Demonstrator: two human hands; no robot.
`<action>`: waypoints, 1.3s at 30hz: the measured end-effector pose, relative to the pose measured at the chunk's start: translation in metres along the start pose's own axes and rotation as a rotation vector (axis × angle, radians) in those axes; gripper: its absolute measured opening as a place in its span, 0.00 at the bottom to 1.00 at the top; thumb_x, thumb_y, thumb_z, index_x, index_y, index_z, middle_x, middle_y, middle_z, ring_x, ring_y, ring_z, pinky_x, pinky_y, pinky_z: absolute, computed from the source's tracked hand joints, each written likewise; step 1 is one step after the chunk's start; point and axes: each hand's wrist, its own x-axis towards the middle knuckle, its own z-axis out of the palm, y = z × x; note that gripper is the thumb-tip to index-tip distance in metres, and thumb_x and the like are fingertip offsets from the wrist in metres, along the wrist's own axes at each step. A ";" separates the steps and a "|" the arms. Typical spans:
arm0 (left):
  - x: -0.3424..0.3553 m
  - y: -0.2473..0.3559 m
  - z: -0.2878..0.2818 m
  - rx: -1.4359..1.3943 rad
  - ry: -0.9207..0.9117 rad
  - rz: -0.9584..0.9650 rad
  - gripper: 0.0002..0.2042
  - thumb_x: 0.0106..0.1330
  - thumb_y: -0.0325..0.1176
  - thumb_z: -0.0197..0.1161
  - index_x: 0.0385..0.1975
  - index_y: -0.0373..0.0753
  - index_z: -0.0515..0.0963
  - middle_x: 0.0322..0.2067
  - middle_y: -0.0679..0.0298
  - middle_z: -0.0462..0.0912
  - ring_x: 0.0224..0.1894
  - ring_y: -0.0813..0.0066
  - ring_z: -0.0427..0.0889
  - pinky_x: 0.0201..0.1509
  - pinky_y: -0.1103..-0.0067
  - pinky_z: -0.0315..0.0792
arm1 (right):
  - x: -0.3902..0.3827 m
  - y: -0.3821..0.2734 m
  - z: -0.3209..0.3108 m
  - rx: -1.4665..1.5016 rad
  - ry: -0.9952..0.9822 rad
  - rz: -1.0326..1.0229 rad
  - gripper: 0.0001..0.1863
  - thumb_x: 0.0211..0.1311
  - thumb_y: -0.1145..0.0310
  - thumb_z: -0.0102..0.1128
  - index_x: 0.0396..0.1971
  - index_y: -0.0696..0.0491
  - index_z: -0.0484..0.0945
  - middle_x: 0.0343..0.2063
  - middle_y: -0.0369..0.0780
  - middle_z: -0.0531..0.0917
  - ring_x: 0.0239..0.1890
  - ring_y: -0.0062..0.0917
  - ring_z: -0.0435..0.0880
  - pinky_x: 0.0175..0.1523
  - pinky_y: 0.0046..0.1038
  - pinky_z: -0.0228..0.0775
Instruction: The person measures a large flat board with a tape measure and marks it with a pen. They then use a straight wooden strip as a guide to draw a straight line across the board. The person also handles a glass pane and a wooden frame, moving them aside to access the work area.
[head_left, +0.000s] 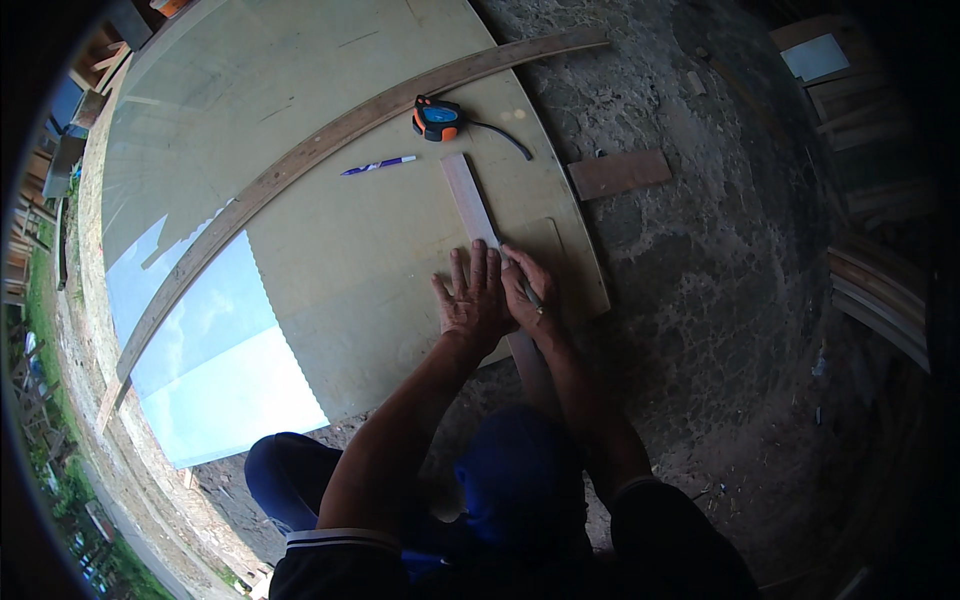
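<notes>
A narrow wooden strip (467,195) lies on a smooth beige sheet (350,250) and runs back toward my body under my hands. My left hand (474,298) presses flat on the strip, its fingers stretched out. Right beside it, my right hand (527,288) is closed around a slim pencil (534,294), its point at the strip's right edge. Beyond my hands, a black, blue and orange tape measure (437,118) rests on the sheet, a dark strap trailing to the right. A purple and white pen (378,166) lies to its left.
A long wooden batten (300,160) crosses the sheet, looking bowed. Bright reflections (225,350) cover the sheet's near left. Off its right edge, a short board (620,175) lies on rough ground (690,260). Stacked boards (880,295) stand at the far right.
</notes>
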 end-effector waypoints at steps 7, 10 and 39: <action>0.001 0.000 0.004 -0.008 0.008 0.008 0.57 0.54 0.65 0.68 0.76 0.41 0.45 0.78 0.52 0.36 0.77 0.37 0.37 0.69 0.34 0.47 | 0.000 0.015 0.012 -0.035 0.059 -0.107 0.12 0.66 0.72 0.58 0.47 0.58 0.79 0.48 0.50 0.84 0.51 0.44 0.84 0.55 0.37 0.77; 0.001 0.001 0.003 -0.009 -0.005 0.008 0.56 0.55 0.65 0.67 0.76 0.41 0.45 0.78 0.53 0.35 0.78 0.38 0.36 0.70 0.35 0.47 | -0.003 0.020 0.017 -0.017 0.113 -0.154 0.11 0.66 0.73 0.57 0.47 0.57 0.79 0.47 0.50 0.85 0.50 0.45 0.85 0.54 0.37 0.77; 0.006 0.004 -0.005 0.010 -0.114 -0.032 0.54 0.60 0.65 0.63 0.77 0.41 0.40 0.78 0.52 0.31 0.78 0.37 0.32 0.71 0.34 0.43 | 0.018 -0.023 -0.008 -0.295 -0.086 0.097 0.11 0.67 0.65 0.56 0.48 0.48 0.79 0.36 0.50 0.85 0.39 0.48 0.85 0.43 0.43 0.77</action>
